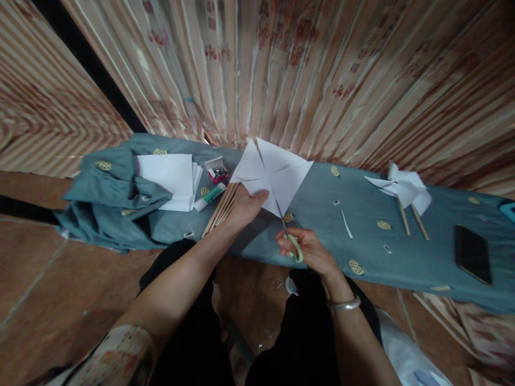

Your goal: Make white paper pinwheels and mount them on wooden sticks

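My left hand (250, 205) grips a square white sheet of paper (287, 170) by its near left part, thumb on top. Slits run into the paper from its corners. In my right hand (302, 244) is a pair of scissors (296, 247) with light green handles. Their blades reach up to the near corner of the paper, at a slit there. Under and beside my left wrist lie several wooden sticks (219, 213). A green and white glue stick (210, 197) is left of them, close to a small open red and white box (217, 170) of small metallic pieces.
A stack of white paper (167, 179) lies at the left on the cloth-covered bench (322, 214). Two paper pinwheels (408, 187) on sticks, a thin paper strip (346, 224) and a black phone (473, 253) are at the right. A pleated curtain (257, 69) hangs behind.
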### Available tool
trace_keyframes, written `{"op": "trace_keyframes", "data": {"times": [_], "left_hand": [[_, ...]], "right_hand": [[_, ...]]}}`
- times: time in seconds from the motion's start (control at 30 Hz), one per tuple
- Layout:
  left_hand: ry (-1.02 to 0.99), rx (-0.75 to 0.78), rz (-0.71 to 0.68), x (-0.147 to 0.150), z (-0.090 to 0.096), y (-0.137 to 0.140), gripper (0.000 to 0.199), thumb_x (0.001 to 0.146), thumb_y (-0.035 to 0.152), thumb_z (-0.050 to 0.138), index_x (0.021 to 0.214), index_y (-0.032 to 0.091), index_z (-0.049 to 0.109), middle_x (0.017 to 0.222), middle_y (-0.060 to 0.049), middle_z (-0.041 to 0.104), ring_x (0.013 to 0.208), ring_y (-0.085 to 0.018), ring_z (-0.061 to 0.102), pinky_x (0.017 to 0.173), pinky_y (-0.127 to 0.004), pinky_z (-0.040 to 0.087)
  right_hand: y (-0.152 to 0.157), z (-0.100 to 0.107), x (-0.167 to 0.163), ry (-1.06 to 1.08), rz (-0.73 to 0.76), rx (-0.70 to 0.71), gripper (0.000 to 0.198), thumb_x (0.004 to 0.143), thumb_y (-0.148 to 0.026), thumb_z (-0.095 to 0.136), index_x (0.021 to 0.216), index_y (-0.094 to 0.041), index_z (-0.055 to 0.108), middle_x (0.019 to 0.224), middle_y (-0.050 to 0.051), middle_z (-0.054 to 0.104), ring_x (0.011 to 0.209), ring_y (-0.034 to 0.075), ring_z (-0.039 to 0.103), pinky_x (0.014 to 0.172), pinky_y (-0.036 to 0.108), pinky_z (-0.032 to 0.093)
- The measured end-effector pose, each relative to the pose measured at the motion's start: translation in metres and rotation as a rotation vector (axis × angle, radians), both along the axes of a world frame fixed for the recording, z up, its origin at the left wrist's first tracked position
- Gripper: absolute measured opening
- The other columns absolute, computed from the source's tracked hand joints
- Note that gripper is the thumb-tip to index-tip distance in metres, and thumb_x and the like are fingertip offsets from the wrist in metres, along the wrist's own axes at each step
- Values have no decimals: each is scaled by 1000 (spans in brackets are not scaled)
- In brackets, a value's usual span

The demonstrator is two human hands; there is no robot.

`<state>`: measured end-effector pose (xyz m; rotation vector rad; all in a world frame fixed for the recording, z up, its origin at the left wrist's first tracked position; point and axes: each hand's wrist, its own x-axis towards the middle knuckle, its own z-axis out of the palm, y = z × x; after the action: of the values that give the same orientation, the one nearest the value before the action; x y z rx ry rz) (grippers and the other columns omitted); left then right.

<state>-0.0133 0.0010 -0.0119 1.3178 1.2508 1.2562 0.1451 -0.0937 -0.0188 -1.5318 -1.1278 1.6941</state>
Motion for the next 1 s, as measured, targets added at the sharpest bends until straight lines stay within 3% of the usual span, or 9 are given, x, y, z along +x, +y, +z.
{"op": "trace_keyframes", "data": {"times": [0.6, 1.0], "left_hand": [[24, -47, -31, 0, 10, -7, 24, 67, 18, 65, 91, 15, 66, 101, -9, 74, 97, -25, 67, 93, -38, 52], [-64, -57, -47, 5, 3, -11, 31, 65, 15, 67, 95, 13, 66, 105, -12, 74, 95, -25, 69, 88, -37, 54]], "right_hand": [[0, -4, 2, -23, -7, 39, 50, 52, -61, 82, 72, -18, 67, 54, -4, 60, 48, 8, 49, 45, 21, 38], [2, 0, 0, -30, -32, 41, 50, 51, -62, 82, 70, -20, 65, 55, -4, 58, 53, 10, 53, 49, 23, 41]]}}
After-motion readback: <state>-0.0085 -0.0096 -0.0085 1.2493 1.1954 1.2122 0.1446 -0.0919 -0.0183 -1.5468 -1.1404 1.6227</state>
